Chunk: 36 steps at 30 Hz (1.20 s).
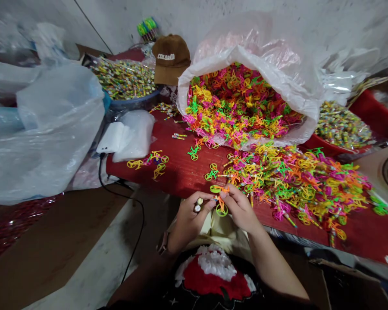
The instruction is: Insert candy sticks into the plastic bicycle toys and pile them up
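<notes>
My right hand [241, 209] pinches a small plastic toy bicycle [220, 200] with green wheels and an orange frame, holding it over the edge of the red table [181, 176]. My left hand [192, 219] is shut on short paper-wrapped candy sticks [198, 206] and touches the bicycle's side. Beyond my hands lies a heap of neon toy bicycles with candy sticks attached [297, 185]. Behind it, a clear plastic bag [245, 56] spills many more loose bicycles [239, 107]. A few yellow bicycles [148, 162] lie at the table's left.
A blue basin of candy sticks [124, 79] and a brown cap [171, 60] stand at the back. A red basin of wrapped sticks [341, 129] sits at right. A white power bank [111, 137] trails a black cable to the floor. Large plastic bags [48, 133] bulge at left.
</notes>
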Tool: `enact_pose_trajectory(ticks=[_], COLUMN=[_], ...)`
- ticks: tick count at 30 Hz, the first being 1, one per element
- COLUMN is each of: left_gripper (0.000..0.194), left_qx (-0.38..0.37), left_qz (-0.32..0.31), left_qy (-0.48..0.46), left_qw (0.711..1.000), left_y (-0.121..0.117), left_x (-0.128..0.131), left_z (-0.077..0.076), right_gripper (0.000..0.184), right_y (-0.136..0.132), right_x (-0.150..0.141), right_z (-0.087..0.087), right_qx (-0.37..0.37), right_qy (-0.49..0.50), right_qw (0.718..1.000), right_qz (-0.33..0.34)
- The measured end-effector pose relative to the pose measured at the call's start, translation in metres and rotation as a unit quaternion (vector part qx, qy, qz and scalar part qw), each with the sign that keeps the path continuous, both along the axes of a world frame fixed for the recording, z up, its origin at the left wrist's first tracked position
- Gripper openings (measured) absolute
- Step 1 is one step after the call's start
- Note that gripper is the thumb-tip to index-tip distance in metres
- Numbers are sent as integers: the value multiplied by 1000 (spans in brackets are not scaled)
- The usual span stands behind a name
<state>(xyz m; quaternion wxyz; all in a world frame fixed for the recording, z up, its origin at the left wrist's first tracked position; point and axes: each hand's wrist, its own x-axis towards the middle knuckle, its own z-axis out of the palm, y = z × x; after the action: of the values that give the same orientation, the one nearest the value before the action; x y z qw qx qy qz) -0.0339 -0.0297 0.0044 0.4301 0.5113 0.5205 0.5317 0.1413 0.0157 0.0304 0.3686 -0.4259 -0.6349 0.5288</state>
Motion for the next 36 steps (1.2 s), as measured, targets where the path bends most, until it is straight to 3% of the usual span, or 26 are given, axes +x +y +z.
enact_pose_trajectory(ticks=[3,7,16,21,30,36], left_gripper=[12,12,19,14,23,26], left_qx=[-1,7,31,82,44,66], left_qz=[10,21,-52,-55,-120,-165], left_qy=[-8,-16,29,30,49,73], left_qw=[1000,1000,998,995,991,981], left_y=[-2,-4,-4,-4,-11,-17], left_x=[7,11,2,2,1,6], left_z=[0,2,11,2,-1,-1], right_gripper=[37,38,41,42,47,45], right_y=[-5,-7,-13,-16,-22,-37], right_x=[-1,-4,-2,-3,2,6], right_z=[0,-3,5,4,-3,-9], right_qx=[56,65,85,71,73,45], right_qy=[-46,-46,-63,-105,-113,-103], right_qw=[997,997,994,991,990,992], right_qz=[-5,-24,-12,-45,-33,-55])
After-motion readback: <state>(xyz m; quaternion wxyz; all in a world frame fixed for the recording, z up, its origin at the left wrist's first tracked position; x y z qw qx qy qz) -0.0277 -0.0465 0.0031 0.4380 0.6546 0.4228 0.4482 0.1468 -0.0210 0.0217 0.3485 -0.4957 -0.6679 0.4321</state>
